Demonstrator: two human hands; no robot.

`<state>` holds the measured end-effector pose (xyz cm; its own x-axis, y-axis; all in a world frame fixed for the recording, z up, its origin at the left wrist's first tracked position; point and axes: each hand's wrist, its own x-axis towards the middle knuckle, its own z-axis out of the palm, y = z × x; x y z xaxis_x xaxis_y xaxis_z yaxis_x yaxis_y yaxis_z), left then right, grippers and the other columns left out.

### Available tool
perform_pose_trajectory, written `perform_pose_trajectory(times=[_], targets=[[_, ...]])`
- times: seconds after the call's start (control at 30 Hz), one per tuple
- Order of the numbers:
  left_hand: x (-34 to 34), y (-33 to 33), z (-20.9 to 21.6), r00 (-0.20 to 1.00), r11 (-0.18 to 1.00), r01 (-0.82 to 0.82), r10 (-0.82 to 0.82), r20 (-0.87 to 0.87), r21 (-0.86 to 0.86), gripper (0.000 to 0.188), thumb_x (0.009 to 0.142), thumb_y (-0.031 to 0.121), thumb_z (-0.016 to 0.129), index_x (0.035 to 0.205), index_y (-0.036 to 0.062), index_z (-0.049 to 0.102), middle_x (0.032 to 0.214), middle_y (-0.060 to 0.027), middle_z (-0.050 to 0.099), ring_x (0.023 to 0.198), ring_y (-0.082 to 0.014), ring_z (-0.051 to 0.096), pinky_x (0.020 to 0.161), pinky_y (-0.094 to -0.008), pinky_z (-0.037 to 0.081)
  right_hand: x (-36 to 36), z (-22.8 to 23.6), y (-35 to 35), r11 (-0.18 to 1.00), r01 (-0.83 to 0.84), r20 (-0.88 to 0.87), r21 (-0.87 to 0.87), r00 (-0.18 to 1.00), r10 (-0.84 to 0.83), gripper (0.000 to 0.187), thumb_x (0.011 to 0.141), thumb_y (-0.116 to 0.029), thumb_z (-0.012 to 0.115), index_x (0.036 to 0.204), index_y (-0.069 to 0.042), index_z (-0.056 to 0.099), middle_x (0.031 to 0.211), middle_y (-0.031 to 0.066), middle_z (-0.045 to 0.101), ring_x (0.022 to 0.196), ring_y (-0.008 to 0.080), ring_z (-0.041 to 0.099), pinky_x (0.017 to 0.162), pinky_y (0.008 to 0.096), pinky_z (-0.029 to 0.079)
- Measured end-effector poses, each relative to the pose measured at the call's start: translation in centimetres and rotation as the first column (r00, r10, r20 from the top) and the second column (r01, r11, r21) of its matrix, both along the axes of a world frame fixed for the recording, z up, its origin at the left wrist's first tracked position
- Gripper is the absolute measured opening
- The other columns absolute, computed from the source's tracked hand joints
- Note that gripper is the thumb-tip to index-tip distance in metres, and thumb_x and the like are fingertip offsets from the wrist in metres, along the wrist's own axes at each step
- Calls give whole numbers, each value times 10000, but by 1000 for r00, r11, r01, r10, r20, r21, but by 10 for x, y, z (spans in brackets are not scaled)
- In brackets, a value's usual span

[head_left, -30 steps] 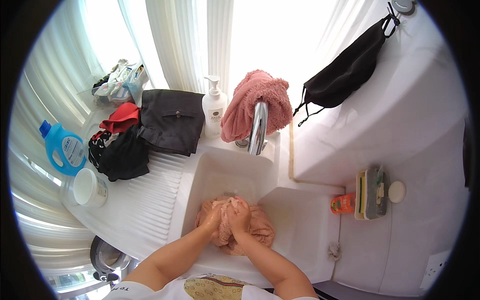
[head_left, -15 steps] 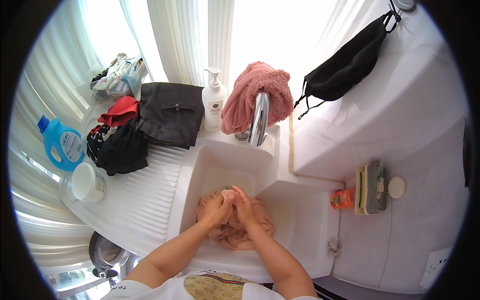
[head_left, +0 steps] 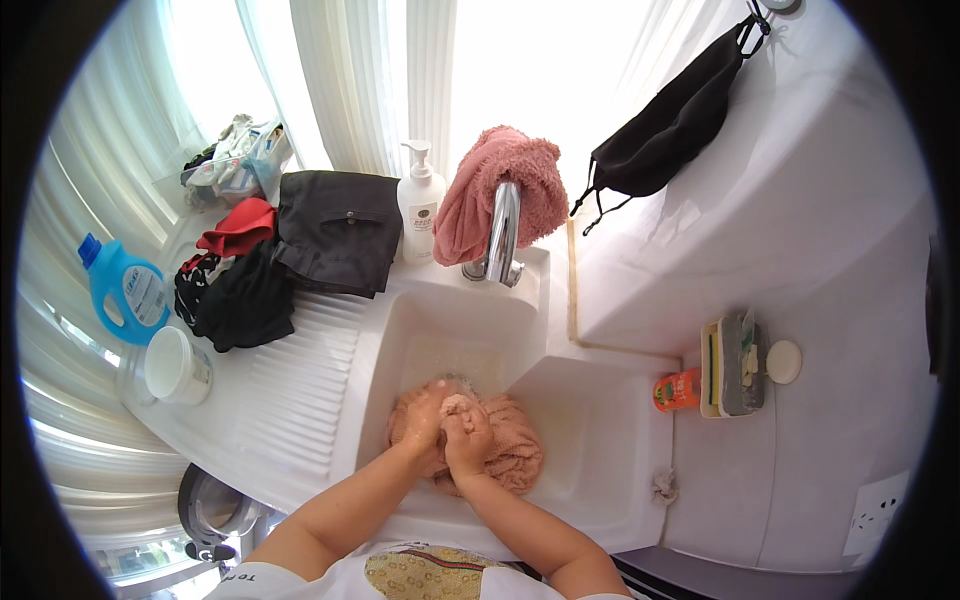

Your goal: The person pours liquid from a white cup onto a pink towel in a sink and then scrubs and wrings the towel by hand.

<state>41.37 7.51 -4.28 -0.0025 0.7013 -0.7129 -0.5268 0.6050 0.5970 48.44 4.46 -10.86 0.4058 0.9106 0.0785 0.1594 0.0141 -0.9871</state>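
The right hand (head_left: 468, 446), straighter-fingered before, now curls closed round soft pink textured cloth (head_left: 515, 442), holding it bunched. The left hand (head_left: 421, 418) touches it, grip unclear

Right of the hands (head_left: 470, 446), the sink (head_left: 610, 430) offers room to pass; ahead, a faucet (head_left: 503, 225) under a pink towel (head_left: 475, 200) blocks. Leftward, ribbed bench (head_left: 300, 400) is passable until a black garment (head_left: 245, 305) and white tub (head_left: 178, 368).

A white counter (head_left: 290, 405) carries dark clothes (head_left: 248, 308) and a tub (head_left: 178, 368).
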Motion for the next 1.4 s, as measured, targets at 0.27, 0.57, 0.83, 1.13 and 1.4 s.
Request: perform_pose_trajectory(times=[0.27, 0.57, 0.83, 1.13, 1.4], targets=[[1, 2, -67, 983, 989, 145, -140, -119, 34, 290, 961, 286, 491, 1007, 29, 618, 982, -92, 639, 871, -181, 611, 723, -326, 510, 9, -13, 20, 984, 73, 111, -160, 992, -56, 214, 817, -209, 621, 828, 4, 603, 953, 198, 602, 835, 368, 576, 779, 437, 466], [-24, 25, -71, 3, 383, 916, -313, -950, -123, 318, 875, 259, 585, 1042, -11, 582, 954, -174, 654, 897, -346, 629, 877, -425, 485, 78, -26, 47, 866, -170, 255, -470, 913, 317, 253, 907, -231, 618, 836, 9, 653, 643, 142, 612, 576, 221, 542, 574, 338, 452], [-33, -28, -45, -160, 416, 871, -264, -951, -262, 669, 710, 359, 763, 1229, 15, 518, 1153, -213, 589, 1116, -356, 548, 947, -437, 448, 72, 100, 10, 850, -350, -571, -394, 818, 72, 290, 956, -241, 592, 864, 26, 658, 802, 42, 642, 716, 118, 597, 641, 265, 492], [-66, 62, -10, 714, 825, 565, -483, -507, 9, 334, 683, 25, 581, 1017, 29, 591, 914, -144, 631, 859, -248, 610, 753, -343, 485, 153, 55, 49, 778, -358, -329, -516, 921, 206, 256, 940, -266, 601, 916, -12, 625, 857, 125, 670, 639, 211, 625, 607, 343, 516], [-28, 95, -121, -174, 605, 729, -288, -942, -319, 526, 850, 206, 581, 1360, 175, 456, 1481, -174, 342, 1343, -392, 332, 1065, -538, 324, 60, -34, 84, 850, -311, 833, -426, 231, 502, 365, 932, -276, 560, 1235, -77, 517, 1369, 160, 465, 1131, 361, 516, 874, 432, 473]])
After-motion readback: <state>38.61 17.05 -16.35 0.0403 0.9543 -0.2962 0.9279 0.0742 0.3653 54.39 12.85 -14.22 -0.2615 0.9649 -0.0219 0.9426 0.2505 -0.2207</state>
